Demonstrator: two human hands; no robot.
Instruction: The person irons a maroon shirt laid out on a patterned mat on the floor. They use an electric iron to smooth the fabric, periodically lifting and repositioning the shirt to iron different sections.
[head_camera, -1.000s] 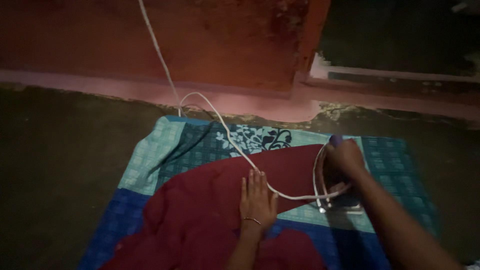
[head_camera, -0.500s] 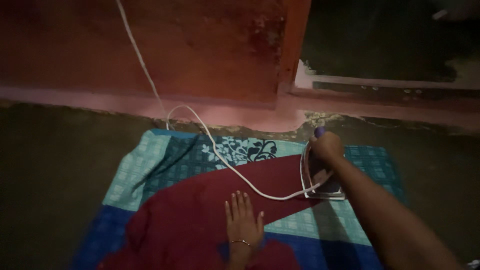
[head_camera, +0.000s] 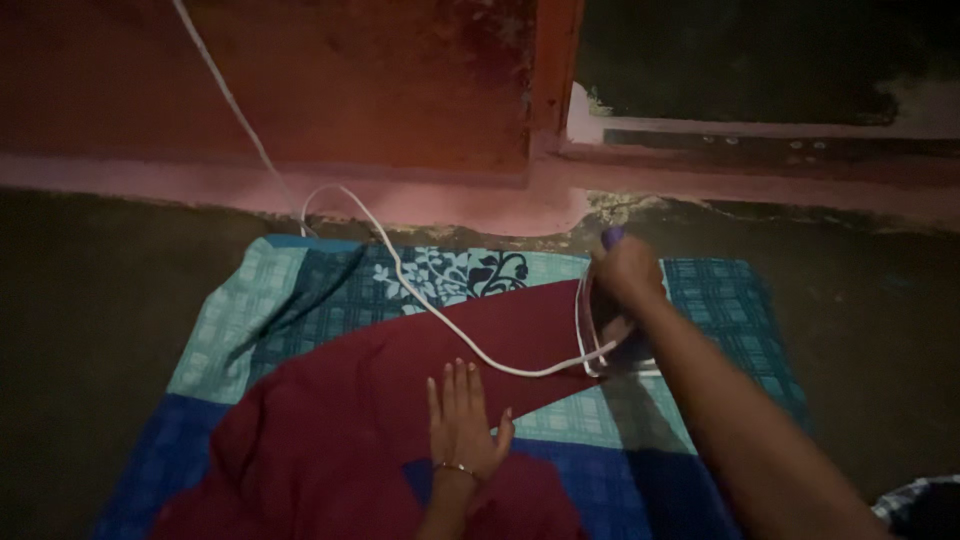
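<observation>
On a floor blanket (head_camera: 250, 310), right hand (head_camera: 628, 270) grips iron (head_camera: 610, 335); left hand (head_camera: 462, 425) flat, released, on maroon cloth (head_camera: 340, 430).

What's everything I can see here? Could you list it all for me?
Garment: one, dark red, spread on the mat, a pointed end reaching towards the iron.
Iron: one, dark with a pale edge, at the garment's tip, on the mat's right part.
Cord: one, white, running from the iron across the cloth and up the wall.
Mat: one, teal check with blue bands and a floral patch, on the floor.
Floor: dark, around the mat.
Wall: red, with a pink base strip.
Left hand: flat on the garment, bangle at the wrist.
Right hand: closed around the iron's handle.
</observation>
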